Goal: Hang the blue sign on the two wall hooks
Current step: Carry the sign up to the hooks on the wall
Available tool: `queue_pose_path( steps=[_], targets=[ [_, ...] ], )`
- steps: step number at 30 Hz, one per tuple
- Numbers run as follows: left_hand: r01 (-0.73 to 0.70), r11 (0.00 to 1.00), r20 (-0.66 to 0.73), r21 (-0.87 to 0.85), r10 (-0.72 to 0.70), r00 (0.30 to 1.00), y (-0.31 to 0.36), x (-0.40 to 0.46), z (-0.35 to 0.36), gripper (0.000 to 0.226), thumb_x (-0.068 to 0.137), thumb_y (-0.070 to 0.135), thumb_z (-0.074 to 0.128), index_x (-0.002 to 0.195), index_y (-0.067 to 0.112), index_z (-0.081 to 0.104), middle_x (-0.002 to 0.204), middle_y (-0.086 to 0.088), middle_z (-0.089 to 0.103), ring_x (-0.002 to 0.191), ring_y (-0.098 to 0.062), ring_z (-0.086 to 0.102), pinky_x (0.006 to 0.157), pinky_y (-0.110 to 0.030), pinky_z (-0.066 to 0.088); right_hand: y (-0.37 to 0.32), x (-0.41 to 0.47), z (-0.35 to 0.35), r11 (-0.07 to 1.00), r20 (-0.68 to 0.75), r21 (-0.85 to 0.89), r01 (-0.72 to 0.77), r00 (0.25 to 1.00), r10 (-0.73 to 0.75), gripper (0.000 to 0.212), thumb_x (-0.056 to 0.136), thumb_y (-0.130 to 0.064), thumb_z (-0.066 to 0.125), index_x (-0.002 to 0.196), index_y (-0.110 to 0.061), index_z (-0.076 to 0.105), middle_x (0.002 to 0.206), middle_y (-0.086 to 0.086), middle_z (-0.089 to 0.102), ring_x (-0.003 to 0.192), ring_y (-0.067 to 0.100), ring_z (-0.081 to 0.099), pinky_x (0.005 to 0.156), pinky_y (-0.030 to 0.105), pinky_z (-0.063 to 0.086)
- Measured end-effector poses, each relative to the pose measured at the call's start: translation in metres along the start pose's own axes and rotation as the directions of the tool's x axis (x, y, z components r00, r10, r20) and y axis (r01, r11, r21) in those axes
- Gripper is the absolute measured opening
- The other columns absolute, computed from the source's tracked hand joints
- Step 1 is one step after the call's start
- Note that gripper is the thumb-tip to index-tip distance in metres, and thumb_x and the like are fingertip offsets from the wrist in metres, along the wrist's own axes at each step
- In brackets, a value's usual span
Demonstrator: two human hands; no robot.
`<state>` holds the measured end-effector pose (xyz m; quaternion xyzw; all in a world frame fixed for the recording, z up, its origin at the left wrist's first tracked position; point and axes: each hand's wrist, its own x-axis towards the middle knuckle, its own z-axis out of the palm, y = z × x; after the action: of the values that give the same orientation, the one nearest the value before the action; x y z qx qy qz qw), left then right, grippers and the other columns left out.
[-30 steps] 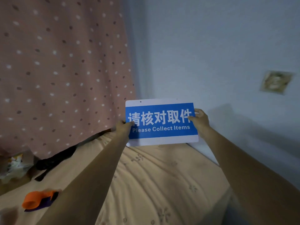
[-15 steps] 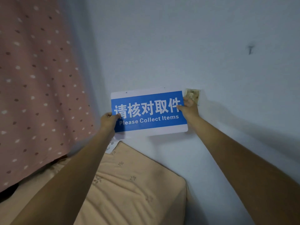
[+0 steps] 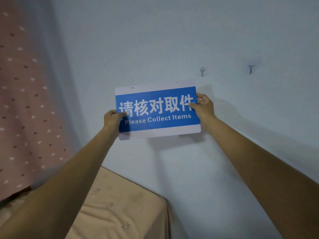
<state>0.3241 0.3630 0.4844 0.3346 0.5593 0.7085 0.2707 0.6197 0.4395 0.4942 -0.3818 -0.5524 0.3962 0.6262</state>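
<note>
The blue sign with white Chinese characters and "Please Collect Items" is held flat in front of the pale wall, slightly tilted. Two small holes show along its white top strip. My left hand grips its left edge and my right hand grips its right edge. Two small hooks sit on the wall above and to the right of the sign: the left hook and the right hook. The sign's top edge is below both hooks and apart from them.
A pink dotted curtain hangs at the left. A bed with a beige cover stands against the wall below my arms. The pale wall fills the rest of the view.
The view has swung right and up along the wall, and both hooks have come into view. The sign, still held in both hands, has moved toward the hooks.
</note>
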Motion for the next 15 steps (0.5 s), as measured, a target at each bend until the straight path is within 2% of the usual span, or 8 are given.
queue_pose_path(
  steps=[5, 9, 12, 15],
  targets=[
    [-0.010, 1.000, 0.072, -0.007, 0.010, 0.997, 0.006, -0.011, 0.053, 0.016, 0.084, 0.010, 0.064, 0.092, 0.013, 0.051, 0.105, -0.009, 0.061, 0.092, -0.028, 0.061, 0.089, -0.043, 0.053, -0.014, -0.002, -0.049, 1.000, -0.073, 0.015, 0.023, 0.997, -0.022, 0.045, 0.086, -0.006, 0.063, 0.128, -0.016, 0.051, 0.116, 0.006, 0.067, 0.089, 0.023, 0.071, 0.065, 0.033, 0.059],
    [-0.019, 0.999, 0.151, -0.028, 0.023, 0.988, 0.008, -0.016, 0.097, 0.018, 0.086, 0.011, 0.061, 0.098, 0.012, 0.048, 0.096, -0.005, 0.061, 0.080, -0.021, 0.061, 0.080, -0.039, 0.053, -0.024, -0.002, -0.083, 0.999, -0.170, 0.032, 0.034, 0.985, -0.028, 0.040, 0.086, -0.009, 0.064, 0.123, -0.018, 0.053, 0.116, 0.007, 0.068, 0.086, 0.023, 0.072, 0.065, 0.033, 0.059],
    [-0.018, 0.999, 0.211, -0.045, 0.027, 0.977, 0.007, -0.016, 0.127, 0.019, 0.087, 0.012, 0.060, 0.101, 0.011, 0.048, 0.088, -0.001, 0.060, 0.076, -0.017, 0.061, 0.071, -0.033, 0.053, -0.034, -0.002, -0.105, 0.998, -0.215, 0.017, 0.061, 0.975, -0.056, 0.039, 0.085, -0.010, 0.067, 0.121, -0.017, 0.053, 0.110, 0.005, 0.069, 0.077, 0.016, 0.071, 0.053, 0.024, 0.056],
    [-0.024, 0.998, 0.276, -0.057, 0.038, 0.960, 0.009, -0.013, 0.155, 0.019, 0.087, 0.014, 0.060, 0.102, 0.012, 0.048, 0.089, -0.001, 0.061, 0.075, -0.016, 0.061, 0.066, -0.030, 0.052, -0.044, -0.001, -0.121, 0.997, -0.267, 0.009, 0.080, 0.961, -0.074, 0.040, 0.083, -0.010, 0.071, 0.117, -0.015, 0.051, 0.099, 0.003, 0.070, 0.063, 0.009, 0.070, 0.045, 0.019, 0.052]
  ],
)
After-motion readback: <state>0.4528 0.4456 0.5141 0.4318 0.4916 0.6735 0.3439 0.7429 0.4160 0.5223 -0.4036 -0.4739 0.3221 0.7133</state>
